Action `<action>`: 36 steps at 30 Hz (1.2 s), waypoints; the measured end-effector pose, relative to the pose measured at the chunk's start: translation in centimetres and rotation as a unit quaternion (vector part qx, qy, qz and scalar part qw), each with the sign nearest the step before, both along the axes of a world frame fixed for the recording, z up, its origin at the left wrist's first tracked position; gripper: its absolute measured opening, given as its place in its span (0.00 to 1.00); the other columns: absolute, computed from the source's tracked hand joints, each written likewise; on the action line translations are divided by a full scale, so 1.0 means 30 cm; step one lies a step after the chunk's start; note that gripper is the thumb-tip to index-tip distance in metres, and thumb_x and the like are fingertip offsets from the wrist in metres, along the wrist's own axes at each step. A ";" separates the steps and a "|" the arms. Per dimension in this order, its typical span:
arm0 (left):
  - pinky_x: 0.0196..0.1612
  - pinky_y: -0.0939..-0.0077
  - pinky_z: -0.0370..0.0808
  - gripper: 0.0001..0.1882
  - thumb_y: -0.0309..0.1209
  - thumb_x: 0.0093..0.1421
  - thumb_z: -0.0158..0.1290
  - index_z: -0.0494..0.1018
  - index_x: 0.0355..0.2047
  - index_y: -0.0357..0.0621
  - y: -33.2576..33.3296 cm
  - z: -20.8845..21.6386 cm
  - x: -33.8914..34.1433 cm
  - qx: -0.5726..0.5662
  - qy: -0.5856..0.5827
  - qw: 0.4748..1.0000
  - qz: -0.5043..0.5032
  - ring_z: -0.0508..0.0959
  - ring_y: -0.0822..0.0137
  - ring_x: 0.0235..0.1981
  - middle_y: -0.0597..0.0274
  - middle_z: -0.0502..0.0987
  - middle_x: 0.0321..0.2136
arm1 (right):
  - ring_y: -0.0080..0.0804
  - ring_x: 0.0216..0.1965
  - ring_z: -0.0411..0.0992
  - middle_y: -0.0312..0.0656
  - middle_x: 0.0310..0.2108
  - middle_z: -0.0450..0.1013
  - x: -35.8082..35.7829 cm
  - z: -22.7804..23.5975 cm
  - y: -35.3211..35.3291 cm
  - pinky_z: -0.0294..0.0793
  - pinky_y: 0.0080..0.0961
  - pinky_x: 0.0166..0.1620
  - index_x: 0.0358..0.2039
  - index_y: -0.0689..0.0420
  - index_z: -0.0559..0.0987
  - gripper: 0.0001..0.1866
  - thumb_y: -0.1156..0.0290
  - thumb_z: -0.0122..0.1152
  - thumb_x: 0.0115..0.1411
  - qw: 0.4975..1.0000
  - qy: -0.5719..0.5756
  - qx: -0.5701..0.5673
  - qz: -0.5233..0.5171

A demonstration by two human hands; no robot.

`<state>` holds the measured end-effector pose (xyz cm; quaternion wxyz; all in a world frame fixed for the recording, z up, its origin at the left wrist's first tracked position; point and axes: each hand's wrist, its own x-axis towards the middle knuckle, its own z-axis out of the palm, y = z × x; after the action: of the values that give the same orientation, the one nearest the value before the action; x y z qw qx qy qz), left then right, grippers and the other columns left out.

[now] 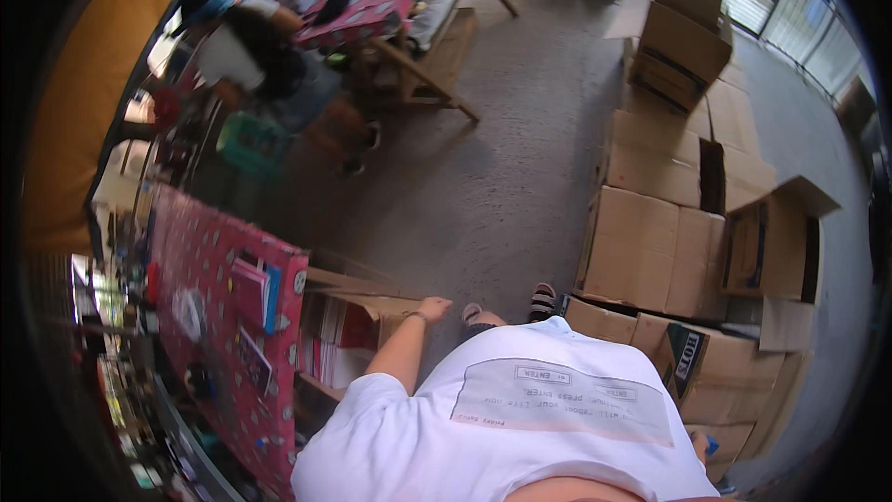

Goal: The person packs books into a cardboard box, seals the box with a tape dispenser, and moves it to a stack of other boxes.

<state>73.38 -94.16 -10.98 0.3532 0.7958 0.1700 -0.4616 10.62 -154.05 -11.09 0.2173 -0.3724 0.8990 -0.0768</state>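
Left hand (433,309) near carton (383,306), lower centre; likely heavy, best held underneath. Right hand (699,447) lower right. Both grips unclear.

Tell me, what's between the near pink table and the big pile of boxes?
In the head view: an open cardboard box holding what look like books, the left hand, sandaled feet, the white shirt and grey floor.

Passage for the left hand (433,309) lies forward over grey concrete floor (465,177), obstructed leftward by a pink patterned-cloth-covered table (206,246) and rightward by stacked brown cardboard boxes (636,237).
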 end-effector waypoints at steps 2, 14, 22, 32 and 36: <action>0.40 0.66 0.73 0.18 0.42 0.58 0.52 0.77 0.40 0.42 0.014 -0.009 -0.078 -0.022 -0.082 0.995 -0.060 0.78 0.62 0.35 0.56 0.79 0.34 | 0.43 0.57 0.62 0.48 0.58 0.60 0.109 -0.014 -0.028 0.58 0.38 0.60 0.61 0.59 0.59 0.41 0.60 0.65 0.48 0.999 0.023 0.009 0.042; 0.45 0.72 0.73 0.19 0.40 0.61 0.51 0.73 0.47 0.40 0.546 0.163 -0.478 -0.004 -0.191 0.976 0.105 0.78 0.64 0.40 0.54 0.79 0.40 | 0.41 0.51 0.68 0.47 0.49 0.69 0.639 0.042 -0.092 0.64 0.34 0.56 0.57 0.56 0.66 0.32 0.62 0.61 0.50 0.955 0.132 -0.057 0.260; 0.47 0.74 0.72 0.23 0.44 0.64 0.48 0.69 0.53 0.42 0.833 0.412 -0.834 -0.242 -0.186 0.897 0.321 0.77 0.68 0.43 0.62 0.77 0.43 | 0.39 0.49 0.69 0.48 0.50 0.69 1.552 0.020 0.539 0.65 0.34 0.56 0.56 0.61 0.67 0.30 0.69 0.60 0.51 0.725 -0.343 -0.142 0.581; 0.58 0.58 0.61 0.28 0.45 0.65 0.45 0.58 0.60 0.45 1.173 0.634 -0.994 -0.517 -0.320 0.612 0.505 0.64 0.60 0.58 0.57 0.65 0.57 | 0.47 0.46 0.72 0.48 0.42 0.74 1.575 0.905 2.746 0.71 0.38 0.47 0.55 0.53 0.68 0.32 0.75 0.66 0.47 -0.075 -0.383 0.078 0.917; 0.59 0.49 0.60 0.27 0.43 0.64 0.48 0.58 0.59 0.47 1.358 0.698 -1.132 -0.549 -0.403 0.373 0.631 0.65 0.61 0.57 0.62 0.67 0.55 | 0.47 0.48 0.69 0.48 0.45 0.72 1.558 0.906 3.093 0.69 0.38 0.50 0.52 0.58 0.72 0.29 0.74 0.66 0.47 -0.322 -0.463 0.222 0.795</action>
<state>39.43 -53.42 9.96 0.9280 0.1813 0.1695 0.2778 57.36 -61.25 16.07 -0.4901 0.5116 0.6692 -0.2243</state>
